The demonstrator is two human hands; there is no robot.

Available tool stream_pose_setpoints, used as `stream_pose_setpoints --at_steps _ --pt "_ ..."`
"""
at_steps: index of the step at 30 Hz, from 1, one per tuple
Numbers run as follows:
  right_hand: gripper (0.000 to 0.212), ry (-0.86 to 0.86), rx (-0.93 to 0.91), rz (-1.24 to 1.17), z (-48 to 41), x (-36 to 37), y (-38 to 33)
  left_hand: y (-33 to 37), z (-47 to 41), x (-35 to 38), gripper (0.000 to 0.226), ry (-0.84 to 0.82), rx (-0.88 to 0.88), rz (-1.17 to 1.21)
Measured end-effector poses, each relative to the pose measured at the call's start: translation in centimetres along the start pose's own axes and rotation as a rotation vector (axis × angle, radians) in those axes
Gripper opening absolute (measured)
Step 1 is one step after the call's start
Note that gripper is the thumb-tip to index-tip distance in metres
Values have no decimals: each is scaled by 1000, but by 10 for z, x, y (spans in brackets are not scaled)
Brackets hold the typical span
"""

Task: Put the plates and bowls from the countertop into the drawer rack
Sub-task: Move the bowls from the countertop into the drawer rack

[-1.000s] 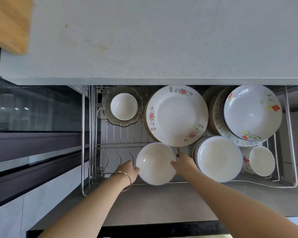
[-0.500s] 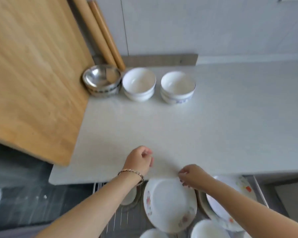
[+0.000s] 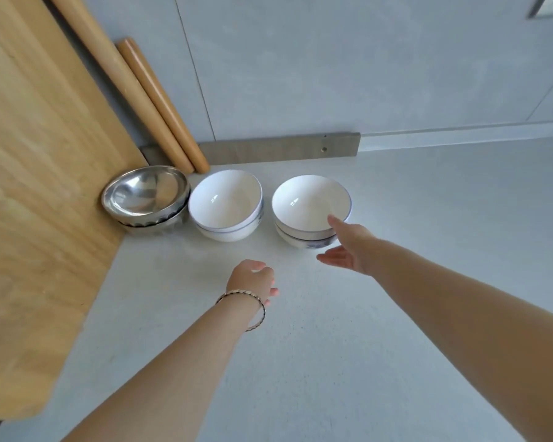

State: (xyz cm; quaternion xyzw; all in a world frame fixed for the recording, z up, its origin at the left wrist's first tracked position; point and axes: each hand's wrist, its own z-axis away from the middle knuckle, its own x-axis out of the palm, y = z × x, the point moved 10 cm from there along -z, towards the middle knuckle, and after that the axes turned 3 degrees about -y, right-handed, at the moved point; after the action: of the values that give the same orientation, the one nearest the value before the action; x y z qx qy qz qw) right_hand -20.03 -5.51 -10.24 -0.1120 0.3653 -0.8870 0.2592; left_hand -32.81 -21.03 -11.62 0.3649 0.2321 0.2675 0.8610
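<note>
Three bowl stacks stand in a row at the back of the pale countertop (image 3: 396,314). On the left are stacked steel bowls (image 3: 146,199), in the middle white bowls with a blue line (image 3: 225,208), on the right white bowls with a blue rim (image 3: 310,210). My right hand (image 3: 348,247) is spread open at the right stack, fingers by its rim and thumb low by its base. My left hand (image 3: 253,280), with a bracelet on the wrist, hovers over the counter in front of the middle stack, fingers loosely curled and holding nothing. The drawer rack is out of view.
A large wooden board (image 3: 35,186) covers the left side of the counter, beside the steel bowls. Two wooden rolling pins (image 3: 141,90) lean against the grey wall behind the bowls. A grey strip (image 3: 278,148) runs along the wall's foot.
The view has risen from the drawer rack to the countertop. Both hands left the white bowl in the rack and reached forward; the right hand has opened at the right bowl stack.
</note>
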Motion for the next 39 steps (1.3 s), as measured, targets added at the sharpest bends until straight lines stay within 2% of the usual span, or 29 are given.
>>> stream_pose_setpoints --at_steps 4,8,10,13,15,16,18,19,20,24,30,33,39 --pt "39 -20 -62 -135 -11 6 0 -21 -2 -6 31 44 -28 -12" --pt "23 39 -108 -53 2 -5 10 -28 13 -14 32 83 27 -117" --pt "30 30 -112 12 18 -13 23 -24 28 -14 30 41 61 -40" --pt "28 5 -104 105 59 -19 57 -15 62 -11 31 -70 89 57" --pt "28 -42 -103 142 92 -15 84 -21 89 -13 39 -140 73 10" --pt "26 -67 -106 161 110 -12 97 -27 103 -15 37 -170 72 -49" --pt "25 -99 -104 229 144 -6 124 -46 131 -23 12 -218 83 -214" --pt "26 -114 -101 266 160 -3 138 -60 143 -29 3 -229 82 -276" --pt "29 -132 -99 293 175 2 151 -76 154 -35 5 -237 80 -318" --pt "36 -208 -85 358 215 25 215 -153 186 -61 27 -248 51 -391" --pt "47 -183 147 590 204 49 351 -301 189 -80 38 -256 -253 -477" --pt "52 -200 280 599 187 58 412 -356 178 -77 41 -246 -423 -514" --pt "52 -168 458 637 176 54 475 -417 156 -66 44 -244 -454 -706"
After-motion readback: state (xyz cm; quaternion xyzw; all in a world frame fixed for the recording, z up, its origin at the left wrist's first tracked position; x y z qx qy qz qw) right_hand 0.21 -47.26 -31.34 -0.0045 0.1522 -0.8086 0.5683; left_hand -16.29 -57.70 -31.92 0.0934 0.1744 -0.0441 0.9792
